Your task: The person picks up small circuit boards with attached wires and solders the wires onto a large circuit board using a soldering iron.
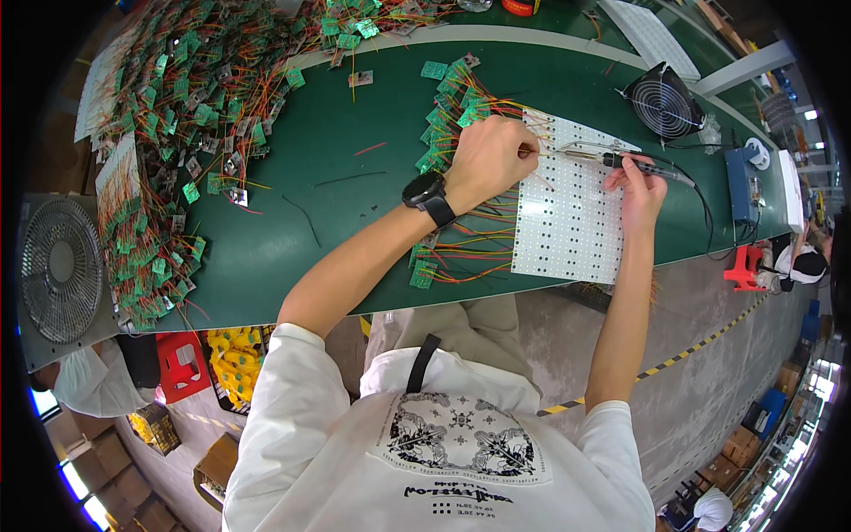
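The person's left hand (pixel 492 155), its wrist strapped with a black watch (pixel 425 191), has its fingers drawn together over the edge of a white panel (pixel 567 222); I can't tell from here whether a thin wire is pinched between them. The right hand (pixel 640 191) grips a soldering iron (pixel 625 162) by its black handle, the metal end pointing left, close to the left fingertips. The panel, rows of small dark marks across it, lies flat under both hands, its lower end at the near edge of the dark green table (pixel 239 257). Along its left side sit small green circuit boards (pixel 443 115) with red, yellow and black wires (pixel 479 224) leading toward it. Beyond the iron stands a black fan (pixel 662 105), and farther right a blue box (pixel 740 186). At the table's left end is a great tangled heap of wired boards (pixel 177 133), with a larger grey fan (pixel 62 270) beside it. On the floor below, a red stool (pixel 182 363) stands beside a crate of yellow pieces (pixel 235 363).
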### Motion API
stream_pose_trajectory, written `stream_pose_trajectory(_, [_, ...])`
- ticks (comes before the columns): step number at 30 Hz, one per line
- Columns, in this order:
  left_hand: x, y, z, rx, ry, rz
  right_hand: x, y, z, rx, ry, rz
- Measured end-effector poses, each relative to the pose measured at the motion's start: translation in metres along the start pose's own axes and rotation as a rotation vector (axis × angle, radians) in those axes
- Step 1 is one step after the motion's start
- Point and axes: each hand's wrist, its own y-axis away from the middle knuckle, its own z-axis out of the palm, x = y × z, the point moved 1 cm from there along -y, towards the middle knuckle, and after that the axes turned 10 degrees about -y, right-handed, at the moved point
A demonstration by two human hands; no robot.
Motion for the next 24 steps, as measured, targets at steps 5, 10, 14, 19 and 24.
stream_pose_trajectory(5, [0.001, 0.000, -0.002, -0.028, 0.002, -0.002, 0.001, -0.001, -0.002, 0.028, -0.029, -0.005])
stream_pose_trajectory(10, [0.006, -0.001, -0.004, 0.066, 0.020, 0.051, -0.001, 0.000, 0.001, 0.067, -0.090, -0.004])
stream_pose_trajectory(14, [0.006, -0.003, -0.005, -0.076, 0.031, 0.233, 0.000, -0.001, 0.000, 0.066, -0.096, -0.004])
stream_pose_trajectory(19, [0.016, -0.004, -0.017, -0.414, -0.021, 0.220, 0.000, -0.001, -0.003, 0.075, -0.095, -0.002])
stream_pose_trajectory(24, [0.011, -0.002, -0.006, -0.108, 0.091, 0.312, 0.000, -0.001, -0.002, 0.079, -0.097, 0.007])
